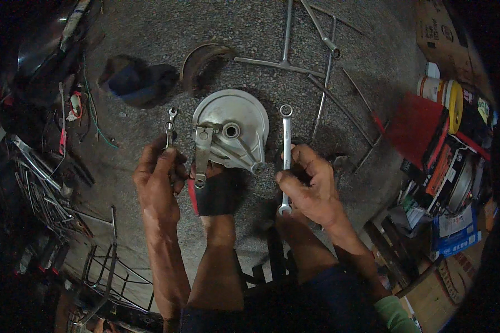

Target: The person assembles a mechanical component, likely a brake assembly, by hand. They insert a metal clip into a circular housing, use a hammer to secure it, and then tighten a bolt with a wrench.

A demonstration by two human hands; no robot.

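Note:
A silver combination wrench [286, 139] stands upright in my right hand [312, 183], ring end away from me and open jaw towards me. My left hand [158, 172] pinches a smaller wrench [170, 133], with its open jaw pointing away; the fingers hide its near end. Between the hands, a round metal brake plate [230, 105] lies on the floor, apart from both. It has a hub hole in the middle and a flat lever arm [202, 158] fixed across its left side. The plate's near edge rests by my foot in a black and red shoe [219, 191].
Beyond the plate lie a curved brake shoe [197, 58], a dark cap [136, 80] and a metal tube frame [286, 64]. Loose tools [39, 188] are piled at the left. A red box [419, 130], a white and yellow tub [441, 97] and cartons [447, 41] line the right side.

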